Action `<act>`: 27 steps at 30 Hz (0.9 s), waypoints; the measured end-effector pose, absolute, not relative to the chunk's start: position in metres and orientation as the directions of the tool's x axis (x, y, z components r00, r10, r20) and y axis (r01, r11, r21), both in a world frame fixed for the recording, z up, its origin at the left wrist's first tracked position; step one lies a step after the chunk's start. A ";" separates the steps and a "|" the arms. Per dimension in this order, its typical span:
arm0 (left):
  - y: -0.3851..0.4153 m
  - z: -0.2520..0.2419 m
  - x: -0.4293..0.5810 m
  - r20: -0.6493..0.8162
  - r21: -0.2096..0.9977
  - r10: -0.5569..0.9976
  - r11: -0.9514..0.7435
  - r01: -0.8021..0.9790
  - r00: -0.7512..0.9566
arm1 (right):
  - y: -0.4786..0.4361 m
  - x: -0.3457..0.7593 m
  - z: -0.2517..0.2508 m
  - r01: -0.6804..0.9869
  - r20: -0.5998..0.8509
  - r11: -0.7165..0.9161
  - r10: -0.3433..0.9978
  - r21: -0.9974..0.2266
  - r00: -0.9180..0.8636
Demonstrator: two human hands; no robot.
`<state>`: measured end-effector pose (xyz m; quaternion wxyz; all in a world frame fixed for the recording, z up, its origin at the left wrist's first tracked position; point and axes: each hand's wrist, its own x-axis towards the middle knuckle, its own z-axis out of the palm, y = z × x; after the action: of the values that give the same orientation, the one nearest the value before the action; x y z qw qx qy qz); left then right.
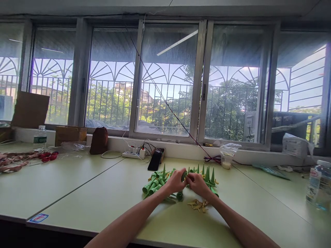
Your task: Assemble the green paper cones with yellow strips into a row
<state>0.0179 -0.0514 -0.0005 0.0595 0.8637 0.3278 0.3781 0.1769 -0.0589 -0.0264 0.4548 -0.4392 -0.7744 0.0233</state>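
Green cone [183,176] sits in the left hand [177,181], grip closed, above the counter [103,206], right hand [198,184] bunched beside it (any catch hidden), work seemingly midway: upright cones [212,177] stand, lying cones [154,186] and yellow pieces [198,206] remain.

1. Left hand [177,181] hides most of its green piece [183,176].
2. Whether the right hand [197,184] pinches anything: too small to tell.
3. Forearms [131,218]: cut off by the bottom edge.
4. Label [313,182]: too blurred to read.
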 end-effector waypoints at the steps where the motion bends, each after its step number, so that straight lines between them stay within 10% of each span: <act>1: -0.051 -0.001 0.018 0.611 0.354 0.613 -0.777 0.520 0.500 | -0.059 0.177 -0.026 0.658 0.686 0.615 0.700 -0.435 -0.200; 27: -0.049 -0.002 0.018 0.618 0.336 0.601 -0.785 0.521 0.507 | -0.057 0.178 -0.028 0.655 0.683 0.616 0.702 -0.438 -0.203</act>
<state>0.0178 -0.0490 -0.0022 0.0531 0.8664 0.3236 0.3767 0.1779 -0.0566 -0.0280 0.4549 -0.4376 -0.7752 0.0256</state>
